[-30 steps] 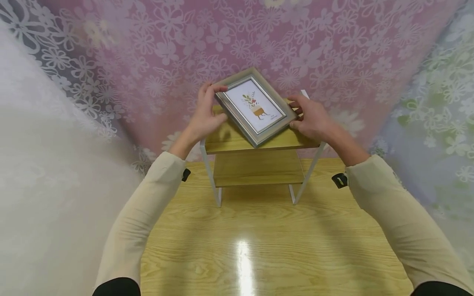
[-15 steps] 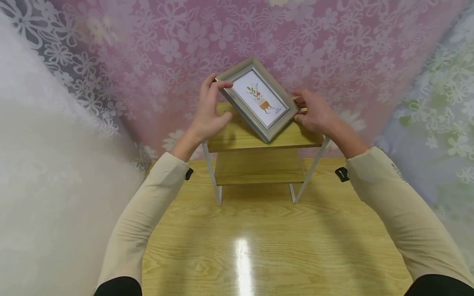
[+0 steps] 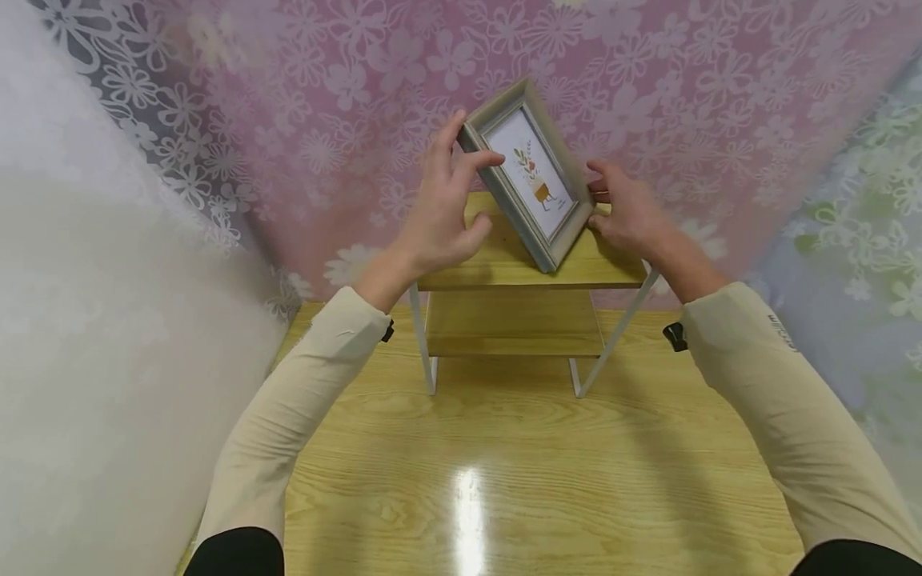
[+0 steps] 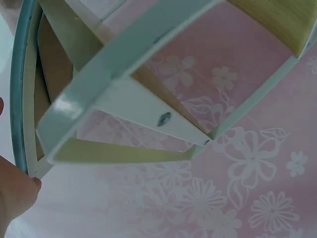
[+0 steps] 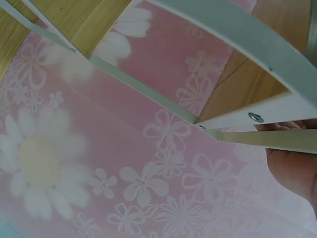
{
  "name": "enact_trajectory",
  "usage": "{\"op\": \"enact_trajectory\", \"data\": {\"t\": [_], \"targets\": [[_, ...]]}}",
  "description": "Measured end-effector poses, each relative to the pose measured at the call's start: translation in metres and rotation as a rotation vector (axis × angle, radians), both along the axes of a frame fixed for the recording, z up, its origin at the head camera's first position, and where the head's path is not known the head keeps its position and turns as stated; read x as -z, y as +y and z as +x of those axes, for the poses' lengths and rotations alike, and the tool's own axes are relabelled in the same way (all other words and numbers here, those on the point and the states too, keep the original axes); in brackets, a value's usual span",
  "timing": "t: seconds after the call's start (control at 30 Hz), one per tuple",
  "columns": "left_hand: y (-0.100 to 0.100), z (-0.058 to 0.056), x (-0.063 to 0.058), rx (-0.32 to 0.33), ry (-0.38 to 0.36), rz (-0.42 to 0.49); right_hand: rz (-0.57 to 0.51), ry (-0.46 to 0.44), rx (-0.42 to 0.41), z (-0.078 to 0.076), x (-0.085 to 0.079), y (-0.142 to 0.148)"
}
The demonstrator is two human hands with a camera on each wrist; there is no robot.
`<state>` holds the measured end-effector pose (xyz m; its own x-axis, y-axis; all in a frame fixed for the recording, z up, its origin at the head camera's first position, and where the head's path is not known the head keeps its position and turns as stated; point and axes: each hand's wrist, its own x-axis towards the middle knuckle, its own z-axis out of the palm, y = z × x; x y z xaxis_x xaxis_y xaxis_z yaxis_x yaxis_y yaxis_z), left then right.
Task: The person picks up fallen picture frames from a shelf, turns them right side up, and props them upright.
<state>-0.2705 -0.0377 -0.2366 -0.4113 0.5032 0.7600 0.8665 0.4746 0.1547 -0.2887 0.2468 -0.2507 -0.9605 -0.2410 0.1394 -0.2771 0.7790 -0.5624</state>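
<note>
See nearest the cream sleeves [image 3: 310, 392] reaching in from 7 and 5 o'clock, soft and creased. Follow them in the head view to the left hand [image 3: 442, 204] near 12 o'clock and the right hand [image 3: 627, 212] toward 2, both holding the picture frame [image 3: 500, 196] at 1 o'clock, over the bench [image 3: 497, 264]. Has just been tipped steeper, with its top corner lifted and the left hand risen alongside; judge this a change of pose under two-handed control, with no release yet. Note the left fingers clamped on the frame's 10 o'clock corner, index across the front, thumb standing clear; likewise the right fingers on the 4 o'clock corner, mostly tucked behind. Cannot fairly tell, from this angle, of contact between the lowest corner and the bench. Find the frame rectangular, grey-beige and stepped in profile, around a white print [image 3: 540, 172] of a potted plant. Notice yellowish wood grain on the bench, with slim white legs [image 3: 620, 332] and a lower shelf [image 3: 515, 324]. Look farther for glossy wood-look floor [image 3: 547, 448] toward 6 o'clock, then pink, flower-patterned fabric [image 3: 346, 88] at 12.
</note>
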Motion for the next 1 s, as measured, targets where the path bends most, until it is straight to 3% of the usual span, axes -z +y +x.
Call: {"op": "enact_trajectory", "data": {"t": [0.37, 0.63, 0.77, 1.0], "targets": [[0.016, 0.009, -0.016, 0.058, 0.112, -0.008, -0.018, 0.032, 0.033, -0.008, 0.0, -0.004], [0.03, 0.019, -0.021, 0.087, 0.108, -0.043, -0.061, 0.018, 0.059, -0.012, -0.002, -0.003], [0.04, 0.022, -0.023, 0.103, 0.144, -0.088, -0.115, -0.012, 0.037, -0.012, -0.005, 0.005], [0.054, 0.026, -0.028, 0.069, 0.184, -0.162, -0.208, -0.112, 0.0, -0.009, -0.011, 0.014]]}}
